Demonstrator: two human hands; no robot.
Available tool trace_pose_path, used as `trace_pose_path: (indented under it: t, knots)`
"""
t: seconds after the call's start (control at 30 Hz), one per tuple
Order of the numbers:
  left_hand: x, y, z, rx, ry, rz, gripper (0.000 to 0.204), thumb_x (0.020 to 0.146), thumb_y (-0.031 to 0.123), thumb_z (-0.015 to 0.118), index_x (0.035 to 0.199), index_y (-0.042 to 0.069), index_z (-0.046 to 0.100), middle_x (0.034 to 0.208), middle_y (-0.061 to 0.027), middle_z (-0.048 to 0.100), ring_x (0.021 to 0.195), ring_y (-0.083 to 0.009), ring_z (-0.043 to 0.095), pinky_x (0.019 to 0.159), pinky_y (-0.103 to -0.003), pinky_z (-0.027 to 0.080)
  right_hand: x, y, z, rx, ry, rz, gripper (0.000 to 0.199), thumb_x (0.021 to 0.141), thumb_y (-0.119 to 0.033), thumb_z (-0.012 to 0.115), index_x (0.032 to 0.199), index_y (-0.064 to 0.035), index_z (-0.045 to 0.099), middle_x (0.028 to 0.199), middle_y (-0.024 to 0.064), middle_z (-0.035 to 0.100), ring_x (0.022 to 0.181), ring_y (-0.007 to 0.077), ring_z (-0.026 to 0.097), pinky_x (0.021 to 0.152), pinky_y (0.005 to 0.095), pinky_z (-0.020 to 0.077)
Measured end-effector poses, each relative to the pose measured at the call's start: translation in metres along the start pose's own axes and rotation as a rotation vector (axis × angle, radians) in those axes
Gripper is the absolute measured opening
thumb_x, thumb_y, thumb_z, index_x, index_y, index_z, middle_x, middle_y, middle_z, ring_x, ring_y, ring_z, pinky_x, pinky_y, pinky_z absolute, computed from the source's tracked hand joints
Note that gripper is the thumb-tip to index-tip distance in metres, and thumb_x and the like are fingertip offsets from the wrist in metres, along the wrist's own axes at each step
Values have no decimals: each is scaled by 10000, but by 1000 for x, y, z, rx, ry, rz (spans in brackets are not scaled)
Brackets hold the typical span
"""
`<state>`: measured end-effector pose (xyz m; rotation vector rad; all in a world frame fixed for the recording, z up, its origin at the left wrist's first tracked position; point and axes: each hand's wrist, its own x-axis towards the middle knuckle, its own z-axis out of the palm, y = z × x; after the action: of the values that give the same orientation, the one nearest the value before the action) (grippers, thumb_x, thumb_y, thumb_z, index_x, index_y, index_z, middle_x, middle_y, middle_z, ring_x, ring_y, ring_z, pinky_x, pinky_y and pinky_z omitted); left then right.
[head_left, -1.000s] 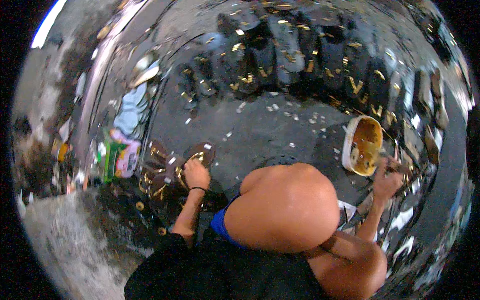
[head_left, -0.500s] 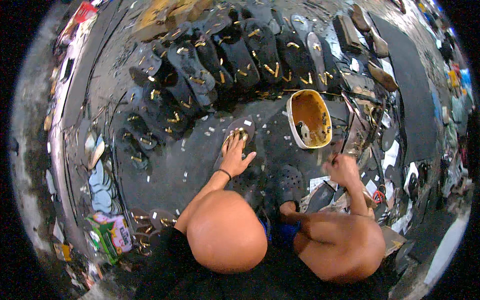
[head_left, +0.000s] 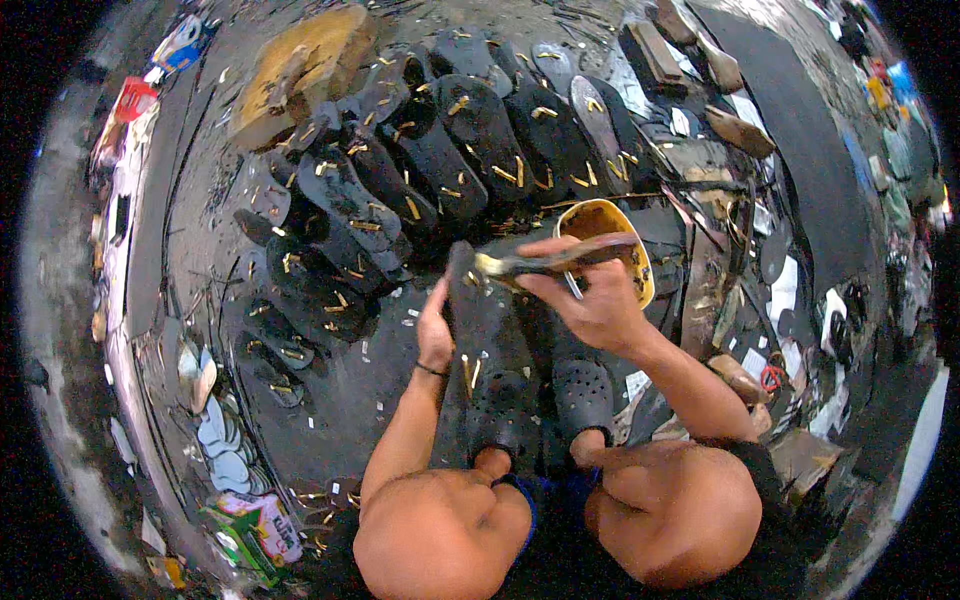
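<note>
My left hand (head_left: 434, 335) holds a dark sandal sole (head_left: 468, 315) up on edge in front of me, fingers along its left side. Pale yellow strap ends stick out of the sole near its top and lower down. My right hand (head_left: 600, 305) is closed round a slim tool (head_left: 598, 252) with a brown handle and dark front part; its exact kind is unclear. The tool's pale tip meets the sole near its upper end. Behind my right hand stands a yellow-white tub (head_left: 645, 285) with brown residue inside, partly hidden by hand and tool.
Several dark soles (head_left: 480, 135) with yellow strap ends lie in an arc beyond my hands. A wooden block (head_left: 300, 75) sits at the far left, shoe lasts (head_left: 740, 132) at the far right. Grey cut pieces (head_left: 228, 445) are stacked at left. Scraps litter the right side.
The sole was flat on the ground under my left hand; now it is raised and tilted. My right hand has come from the lower right to the sole with the tool.
</note>
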<state>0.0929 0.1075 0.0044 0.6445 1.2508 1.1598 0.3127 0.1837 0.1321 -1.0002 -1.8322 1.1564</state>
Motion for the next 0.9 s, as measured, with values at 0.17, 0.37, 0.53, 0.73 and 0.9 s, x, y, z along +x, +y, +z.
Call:
trace_pose_path:
  t: [0.17,0.37,0.53,0.73,0.9]
  knots:
    - [-1,30,2,-528,-159,70,413,1058,297,413,1290,9,598,1163,-86,684,1028,-193,670,892,-342,550,-1,-2,39,2,-58,-186,227,825,-66,707,1042,-126,730,1006,110,723,951,308,693,844,431,534]
    - [-34,51,29,-343,-34,-57,528,1023,389,440,1348,-11,555,1280,-165,644,1110,-290,657,984,-410,527,50,21,2,-134,135,-22,197,867,-97,714,1060,-60,695,925,144,715,955,340,675,811,443,518]
    - [-25,48,14,-985,-317,-65,605,1033,449,363,1376,-23,525,1332,-201,604,1197,-346,606,1056,-488,468,4,5,24,-126,141,-219,250,845,-71,750,1090,-76,701,962,85,737,949,265,690,836,387,510]
    - [-30,32,22,-191,84,-44,517,1025,391,451,1383,28,538,1332,-156,613,1188,-309,614,1016,-429,501,26,-5,21,-258,73,-128,251,845,-153,725,1086,-84,711,942,158,695,921,347,674,882,459,515]
    - [-34,62,32,-873,-255,-104,616,1012,451,348,1427,23,498,1382,-209,571,1227,-372,586,1031,-499,490,44,8,2,104,144,46,226,915,-172,721,1089,-30,689,962,136,733,884,208,705,780,354,535]
